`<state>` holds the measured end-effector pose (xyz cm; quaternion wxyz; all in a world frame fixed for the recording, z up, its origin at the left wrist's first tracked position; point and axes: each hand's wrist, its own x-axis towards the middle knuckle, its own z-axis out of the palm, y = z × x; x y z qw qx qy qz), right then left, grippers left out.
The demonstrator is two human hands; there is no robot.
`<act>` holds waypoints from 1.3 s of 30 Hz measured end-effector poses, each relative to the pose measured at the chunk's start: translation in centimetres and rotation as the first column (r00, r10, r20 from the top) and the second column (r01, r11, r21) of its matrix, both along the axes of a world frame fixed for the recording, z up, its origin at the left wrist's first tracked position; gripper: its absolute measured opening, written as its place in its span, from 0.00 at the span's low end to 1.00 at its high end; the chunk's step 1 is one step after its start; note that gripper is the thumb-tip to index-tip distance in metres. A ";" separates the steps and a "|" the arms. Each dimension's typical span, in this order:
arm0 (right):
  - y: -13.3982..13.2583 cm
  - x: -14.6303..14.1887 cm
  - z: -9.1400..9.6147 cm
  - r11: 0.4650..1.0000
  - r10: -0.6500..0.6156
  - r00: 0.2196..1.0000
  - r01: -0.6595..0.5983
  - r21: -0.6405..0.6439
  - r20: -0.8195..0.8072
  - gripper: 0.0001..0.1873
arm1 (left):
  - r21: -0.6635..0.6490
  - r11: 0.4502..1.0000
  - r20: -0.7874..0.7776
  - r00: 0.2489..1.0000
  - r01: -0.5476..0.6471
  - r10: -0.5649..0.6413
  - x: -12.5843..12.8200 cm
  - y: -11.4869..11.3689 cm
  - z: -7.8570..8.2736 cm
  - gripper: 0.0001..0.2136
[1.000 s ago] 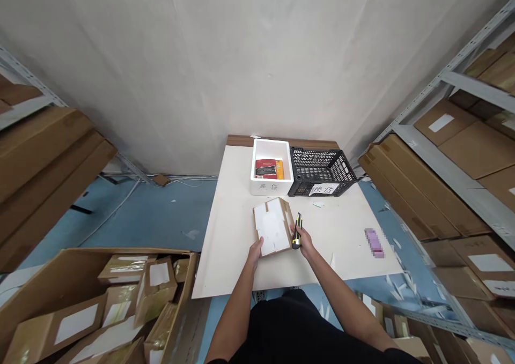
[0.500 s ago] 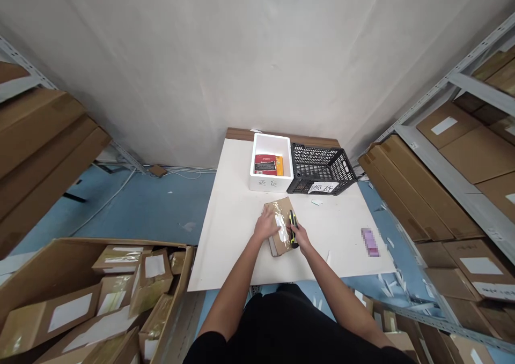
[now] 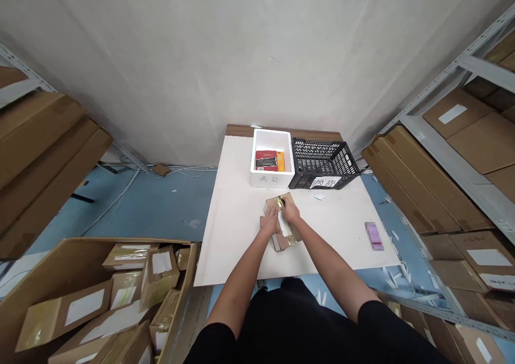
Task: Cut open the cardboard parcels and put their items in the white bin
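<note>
A small taped cardboard box [image 3: 286, 234] with a white label lies a little askew on the white-topped table. My left hand [image 3: 269, 219] rests on its left side, fingers stretched out flat over the top. In my right hand [image 3: 290, 209] is a black and yellow utility knife [image 3: 281, 201], gripped at the far end of the box over the clear tape. My fingers cover most of the knife, and whether its blade is in the tape cannot be made out.
Behind the box stand a white foam box [image 3: 272, 179] holding red and orange packs, and a black plastic crate [image 3: 300, 179]. A blurred purple item [image 3: 374, 236] lies at the right. A large carton [image 3: 189, 278] of parcels is at lower left; shelves [image 3: 442, 144] flank the right.
My right hand has carried the knife from the box's right side to its far end. The left hand stays on the box, now with straighter fingers. The view has shifted slightly.
</note>
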<state>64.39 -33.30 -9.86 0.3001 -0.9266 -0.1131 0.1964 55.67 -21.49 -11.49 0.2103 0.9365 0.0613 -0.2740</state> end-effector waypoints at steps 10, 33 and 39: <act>-1.2 -1.8 -1.8 0.996 -0.005 0.999 0.001 -0.094 -0.041 0.29 | 0.000 1.000 0.039 0.999 0.013 -0.013 -0.6 0.5 0.5 0.57; -14.8 -15.4 -0.8 0.846 -0.530 0.846 0.524 -0.098 -0.049 0.39 | 0.205 0.945 0.264 0.944 -0.255 0.197 -3.5 -3.4 -0.4 0.46; -9.2 -7.7 -1.7 0.878 -0.475 0.874 0.478 0.015 -0.100 0.40 | 0.283 0.920 0.247 0.948 -0.271 0.203 -5.5 -3.6 -0.3 0.41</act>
